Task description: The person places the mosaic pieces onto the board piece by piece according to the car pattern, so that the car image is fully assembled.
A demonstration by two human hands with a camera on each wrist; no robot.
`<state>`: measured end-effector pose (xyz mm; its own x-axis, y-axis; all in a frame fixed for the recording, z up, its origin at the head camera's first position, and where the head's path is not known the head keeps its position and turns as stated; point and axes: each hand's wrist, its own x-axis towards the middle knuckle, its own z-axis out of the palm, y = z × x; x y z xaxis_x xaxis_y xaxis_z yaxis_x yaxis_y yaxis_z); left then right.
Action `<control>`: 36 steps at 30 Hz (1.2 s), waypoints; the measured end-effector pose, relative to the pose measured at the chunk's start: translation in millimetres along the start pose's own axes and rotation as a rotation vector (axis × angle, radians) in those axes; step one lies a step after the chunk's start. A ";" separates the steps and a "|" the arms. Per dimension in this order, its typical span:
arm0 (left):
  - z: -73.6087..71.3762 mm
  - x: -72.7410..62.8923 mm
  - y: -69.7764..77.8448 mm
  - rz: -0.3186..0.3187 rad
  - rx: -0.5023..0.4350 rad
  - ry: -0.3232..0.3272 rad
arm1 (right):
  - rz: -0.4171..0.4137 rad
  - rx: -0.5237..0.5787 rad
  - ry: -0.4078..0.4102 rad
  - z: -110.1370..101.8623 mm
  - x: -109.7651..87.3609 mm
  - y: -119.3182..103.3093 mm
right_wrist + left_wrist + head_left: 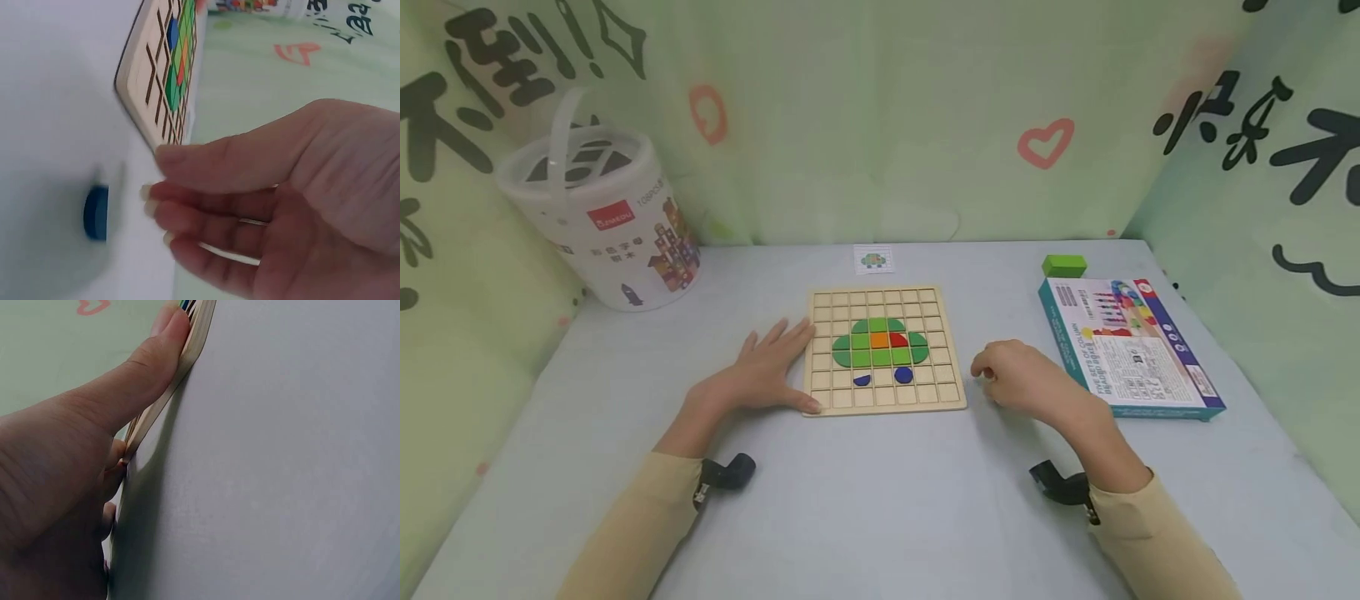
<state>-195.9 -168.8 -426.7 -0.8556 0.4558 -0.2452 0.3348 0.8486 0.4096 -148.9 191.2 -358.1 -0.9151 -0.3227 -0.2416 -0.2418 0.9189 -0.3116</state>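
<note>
A square wooden grid board point(842, 398) lies on the table, holding green, orange, red and blue flat pieces near its middle. At its left side rests my left hand point(767, 371), fingers spread along the edge and thumb at the near-left corner. In the left wrist view the thumb point(137, 378) presses the board's rim. My right hand point(1022, 379) hovers right of the board, fingers loosely bent and nothing between them. The right wrist view shows a blue half-round piece point(95, 212) apart from those fingertips; in the head view it is hidden. Two blue pieces point(903, 375) sit in the board's lower rows.
A small picture card point(874, 260) lies behind the board. To the right is a flat printed box point(1131, 358) with a green block point(1064, 266) behind it. A large white bucket point(617, 242) stands at the back left, by the printed curtain point(880, 125).
</note>
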 end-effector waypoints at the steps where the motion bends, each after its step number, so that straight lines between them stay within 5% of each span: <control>1: 0.4 0.4 -0.7 -0.002 0.005 -0.001 | 0.018 -0.013 -0.024 -1.3 -2.7 4.0; 7: 3.0 1.8 -4.2 0.001 0.007 0.008 | 0.051 -0.045 -0.107 2.2 -8.4 17.9; 20: 1.6 -0.9 -2.2 0.015 -0.014 0.021 | 0.002 -0.001 -0.063 4.3 -1.9 20.5; 36: 0.7 -0.5 -0.6 0.018 -0.004 0.008 | -0.254 0.042 0.152 15.5 41.1 -45.6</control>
<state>-195.4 -169.3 -427.5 -0.8526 0.4688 -0.2311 0.3483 0.8393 0.4174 -170.5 132.5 -368.1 -0.8656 -0.5006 -0.0111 -0.4588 0.8019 -0.3826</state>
